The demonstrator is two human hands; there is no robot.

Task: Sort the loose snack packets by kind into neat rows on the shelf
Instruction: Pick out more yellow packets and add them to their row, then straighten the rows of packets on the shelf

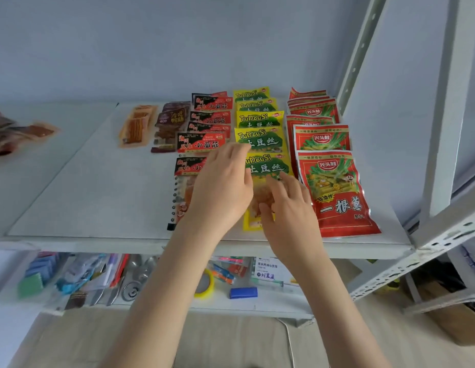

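Presses front yellow packet (268, 168) down with left hand (223, 187) and right hand (286, 208), fingers loosely spread, nothing gripped. Sits at shelf (98, 203) front edge, heading the yellow row between black-and-red packets (201, 143) and red packets (334, 192). Probably light: thin, soft, slippery film; best pinched at a sealed edge. Hides packet's lower half under both hands. Cannot make out blurred pile (16, 134) at left edge.
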